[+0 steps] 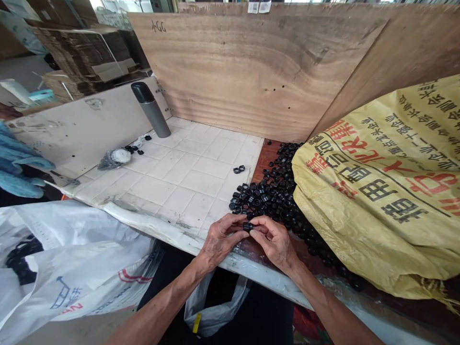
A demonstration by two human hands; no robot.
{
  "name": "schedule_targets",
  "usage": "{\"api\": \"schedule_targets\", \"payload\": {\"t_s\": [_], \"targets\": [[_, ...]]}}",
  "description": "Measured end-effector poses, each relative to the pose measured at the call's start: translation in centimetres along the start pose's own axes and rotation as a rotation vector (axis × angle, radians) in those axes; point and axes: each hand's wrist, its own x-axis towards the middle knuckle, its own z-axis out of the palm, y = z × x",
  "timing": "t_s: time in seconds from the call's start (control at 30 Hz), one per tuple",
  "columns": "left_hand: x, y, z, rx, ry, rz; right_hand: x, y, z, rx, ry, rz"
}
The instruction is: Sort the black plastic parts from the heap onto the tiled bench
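In the head view, my left hand [223,239] and my right hand [273,242] meet over the table edge. Their fingertips pinch a small black plastic ring [247,227] from both sides, and the fingers partly hide it. Just beyond my right hand lies a heap of similar black rings [273,196], spread on a reddish-brown wooden surface [268,160] and against a yellow woven sack [373,191]. Two more rings [239,169] sit apart on the white tiled surface [187,177].
A white woven sack [72,268] with black pieces inside [21,258] lies at the lower left. Plywood boards [251,72] stand behind the tiles. A steel flask [151,109], a small plastic bag [115,159] and a blue cloth [17,163] lie to the left.
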Motion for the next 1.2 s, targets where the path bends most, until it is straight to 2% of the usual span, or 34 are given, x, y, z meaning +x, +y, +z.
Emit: {"api": "schedule_targets", "payload": {"t_s": [0.33,0.57,0.73,0.87,1.07,1.2], "targets": [[-0.1,-0.3,-0.3,0.182,0.002,0.169,0.1,0.4,0.1,-0.146,0.004,-0.088],[-0.1,-0.4,-0.1,0.183,-0.032,0.264,-0.1,1.7,0.8,-0.364,-0.018,-0.191],[-0.1,-0.2,0.0,0.182,-0.021,0.214,-0.3,1.0,0.6,-0.272,0.072,-0.182],[-0.1,0.0,-0.1,0.138,0.022,0.118,-0.2,0.4,0.2,-0.210,-0.002,-0.259],[-0.1,0.1,-0.2,0.135,-0.030,0.159,0.0,0.8,0.5,-0.352,0.033,-0.224],[-0.1,0.0,-0.1,0.118,0.007,0.129,-0.2,0.5,0.4,-0.273,0.027,-0.210]]}}
